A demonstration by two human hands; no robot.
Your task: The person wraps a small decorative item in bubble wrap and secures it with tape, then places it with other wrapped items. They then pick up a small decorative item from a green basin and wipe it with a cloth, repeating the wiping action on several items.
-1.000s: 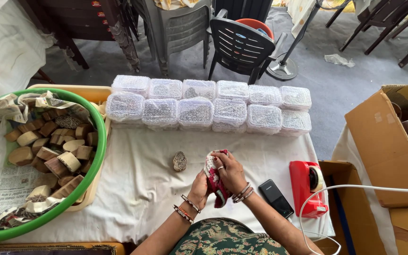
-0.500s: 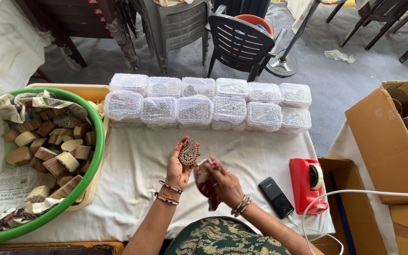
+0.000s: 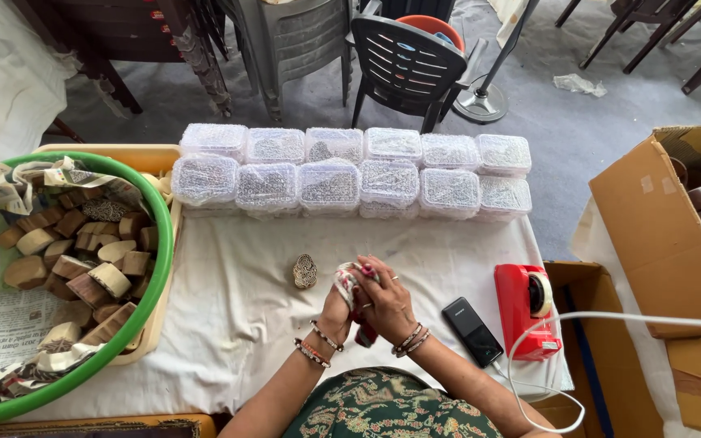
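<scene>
- Fingers (image 3: 367,280) of both hands clench around a crumpled red-and-white patterned cloth (image 3: 349,284) at lower centre of the frame; the left hand (image 3: 339,302) grips it from below and the right hand (image 3: 384,298) wraps over it from the right.
- What the cloth may hide inside its folds cannot be told.
- Both wrists wear beaded and metal bangles.
- Just left of the hands, a small carved wooden printing block (image 3: 305,271) with a leaf-like outline lies alone on the white-cloth-covered worktop (image 3: 229,308), close to the left hand but not touching it.
- Two rows of clear plastic lidded boxes (image 3: 350,174) filled with small silvery pieces run across the upper middle of the frame, at the far edge of the worktop.
- At left, a large green round plastic tub (image 3: 156,284) lined with newspaper holds many wooden blocks (image 3: 75,259).
- Right of the hands lies a black flat phone-like device (image 3: 472,331), and beside it stands a red tape dispenser (image 3: 525,308).
- A white cable (image 3: 610,318) loops across the lower right.
- An open brown cardboard box (image 3: 659,235) stands at far right.
- A dark plastic chair (image 3: 411,65) stands on the floor at upper centre.
</scene>
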